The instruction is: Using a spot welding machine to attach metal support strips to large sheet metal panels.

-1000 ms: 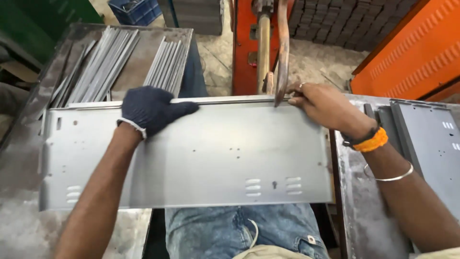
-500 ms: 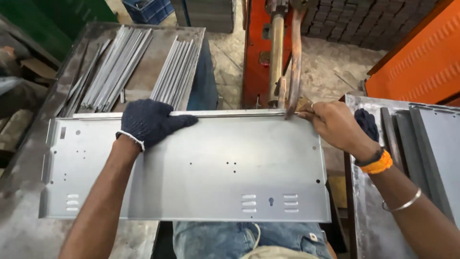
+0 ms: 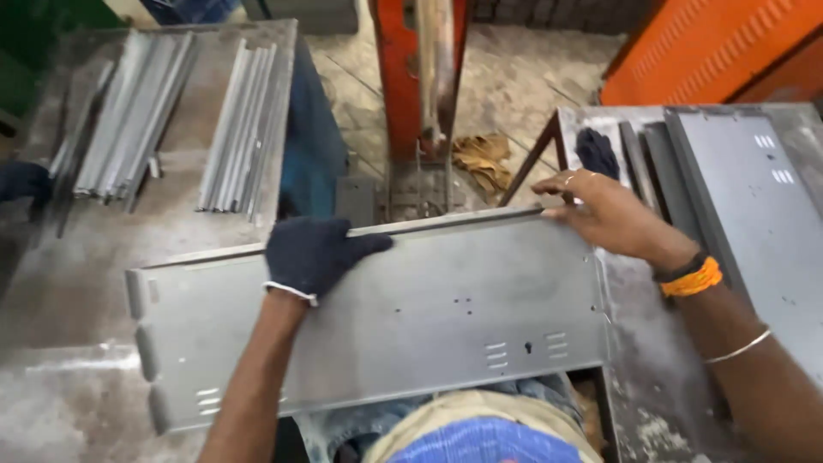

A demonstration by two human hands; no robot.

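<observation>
A long grey sheet-metal panel (image 3: 411,317) with small slots and holes lies across my lap, between two metal tables. My left hand (image 3: 313,253), in a dark glove, grips the panel's far edge near its middle. My bare right hand (image 3: 600,214) holds the panel's far right corner; an orange band and a thin bangle sit on that wrist. The panel is tilted, its left end lower and nearer me.
An orange press machine (image 3: 420,94) stands just beyond the panel. Bundles of grey metal strips (image 3: 231,129) lie on the left table (image 3: 77,377). Flat grey panels (image 3: 754,197) and a dark glove (image 3: 597,152) lie on the right table. A tan rag (image 3: 484,159) lies on the floor.
The panel has been pulled back from the press toward me and tilted, left end down. Both hands kept their hold on its far edge.
</observation>
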